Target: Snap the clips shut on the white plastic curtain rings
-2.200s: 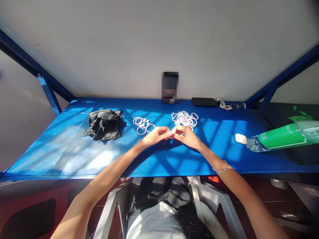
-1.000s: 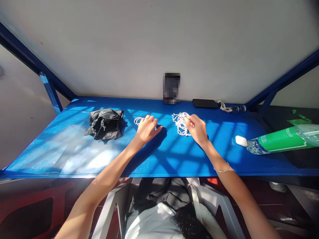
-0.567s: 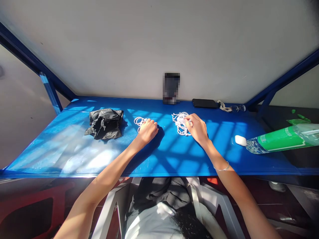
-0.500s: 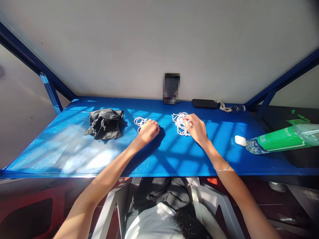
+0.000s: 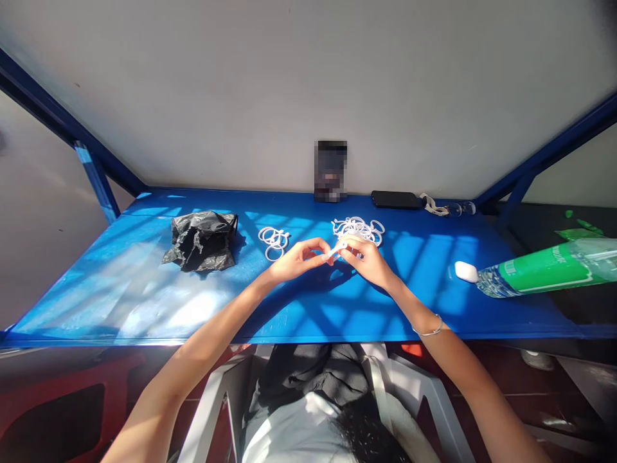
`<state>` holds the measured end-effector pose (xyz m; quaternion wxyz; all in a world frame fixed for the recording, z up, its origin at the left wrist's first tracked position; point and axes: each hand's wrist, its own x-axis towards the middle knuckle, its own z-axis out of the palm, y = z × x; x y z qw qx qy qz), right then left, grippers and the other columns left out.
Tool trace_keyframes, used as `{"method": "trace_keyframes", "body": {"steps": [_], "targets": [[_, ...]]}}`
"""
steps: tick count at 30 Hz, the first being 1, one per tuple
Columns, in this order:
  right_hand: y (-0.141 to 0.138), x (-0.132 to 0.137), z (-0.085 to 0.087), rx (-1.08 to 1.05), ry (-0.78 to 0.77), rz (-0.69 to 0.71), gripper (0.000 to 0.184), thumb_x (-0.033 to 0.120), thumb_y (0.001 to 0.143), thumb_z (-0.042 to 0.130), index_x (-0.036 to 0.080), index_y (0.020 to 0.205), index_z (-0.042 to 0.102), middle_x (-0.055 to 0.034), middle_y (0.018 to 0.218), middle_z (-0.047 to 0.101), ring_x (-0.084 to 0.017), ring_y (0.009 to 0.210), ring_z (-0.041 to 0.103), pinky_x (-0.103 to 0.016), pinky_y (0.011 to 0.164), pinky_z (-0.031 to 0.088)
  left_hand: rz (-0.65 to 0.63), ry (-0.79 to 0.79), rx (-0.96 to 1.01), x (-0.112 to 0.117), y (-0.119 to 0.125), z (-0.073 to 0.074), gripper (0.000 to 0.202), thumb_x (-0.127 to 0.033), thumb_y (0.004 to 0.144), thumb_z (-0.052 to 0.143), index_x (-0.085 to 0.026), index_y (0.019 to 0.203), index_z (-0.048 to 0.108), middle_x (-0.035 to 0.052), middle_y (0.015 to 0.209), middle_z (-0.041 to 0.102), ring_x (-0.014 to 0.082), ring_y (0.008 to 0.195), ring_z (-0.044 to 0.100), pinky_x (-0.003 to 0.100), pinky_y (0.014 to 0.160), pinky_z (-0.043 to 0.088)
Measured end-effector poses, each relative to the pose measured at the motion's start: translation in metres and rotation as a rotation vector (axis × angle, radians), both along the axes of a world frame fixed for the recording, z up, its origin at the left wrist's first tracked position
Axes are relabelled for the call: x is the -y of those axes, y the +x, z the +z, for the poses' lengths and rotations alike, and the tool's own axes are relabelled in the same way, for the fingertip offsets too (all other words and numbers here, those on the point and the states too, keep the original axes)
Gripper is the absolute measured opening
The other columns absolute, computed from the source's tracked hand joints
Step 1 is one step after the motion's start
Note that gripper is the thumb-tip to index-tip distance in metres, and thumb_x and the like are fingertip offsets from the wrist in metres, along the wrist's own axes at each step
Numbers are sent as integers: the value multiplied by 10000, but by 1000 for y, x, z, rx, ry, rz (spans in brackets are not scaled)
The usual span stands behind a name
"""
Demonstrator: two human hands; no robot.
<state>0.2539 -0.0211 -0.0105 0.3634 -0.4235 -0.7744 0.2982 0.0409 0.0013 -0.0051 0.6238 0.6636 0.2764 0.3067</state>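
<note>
Above the blue table, my left hand (image 5: 301, 258) and my right hand (image 5: 362, 260) meet with their fingertips pinched on a small white curtain ring (image 5: 337, 250). The ring is seen nearly edge-on, and the fingers partly cover it. Just behind my right hand lies a tangled pile of white curtain rings (image 5: 357, 226), its front hidden by the fingers. Several more rings form a smaller group (image 5: 274, 238) to the left of my left hand, lying flat and overlapping.
A crumpled black plastic bag (image 5: 205, 241) stands open on the left of the blue table (image 5: 308, 321). At the back are a blurred upright phone (image 5: 330, 170), a black phone (image 5: 395, 199) and glasses (image 5: 460, 208). A white case (image 5: 465, 271) and a green-labelled bottle (image 5: 544, 267) lie right.
My left hand has moved right, away from the smaller group. My right hand has drawn back from the pile, and both hands now hold one ring between them.
</note>
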Motion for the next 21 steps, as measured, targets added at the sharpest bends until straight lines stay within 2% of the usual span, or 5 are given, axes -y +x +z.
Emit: {"method": "trace_keyframes", "body": {"steps": [4, 9, 12, 16, 21], "targets": [[-2, 3, 3, -146, -262, 95, 353, 526, 909, 586, 196, 808, 657, -36, 786, 661, -180, 739, 600, -307, 664, 493, -75, -29, 7, 3, 1, 1, 437, -621, 831, 646, -185, 819, 614, 46, 682, 635, 195, 703, 603, 353, 712, 480], [-7, 6, 0, -299, -501, 314, 394, 565, 838, 662, 188, 736, 614, -5, 686, 602, -126, 597, 492, -264, 554, 405, -187, -106, 11, 8, 3, -4, 516, -670, 841, 610, -169, 725, 557, 11, 616, 548, 100, 516, 404, 289, 548, 329], [-8, 6, -4, -433, -561, 366, 372, 526, 820, 677, 187, 698, 587, 31, 590, 495, -100, 536, 383, -249, 508, 305, -214, -205, 81, 11, 6, -7, 568, -689, 795, 642, -169, 628, 486, -14, 548, 407, 96, 530, 333, 281, 532, 257], [-9, 6, -9, -561, -646, 390, 355, 461, 771, 679, 195, 600, 519, 60, 511, 355, -85, 489, 266, -258, 495, 214, -202, -296, 169, 14, 13, -8, 570, -663, 761, 688, -177, 578, 453, -7, 552, 356, 134, 626, 399, 277, 572, 272], [-14, 6, -8, -715, -617, 320, 428, 451, 744, 631, 223, 487, 376, 53, 446, 275, -107, 480, 261, -285, 520, 269, -174, -338, 307, 15, 15, -9, 534, -619, 785, 697, -196, 597, 429, -32, 525, 293, 141, 640, 389, 288, 662, 362]]}}
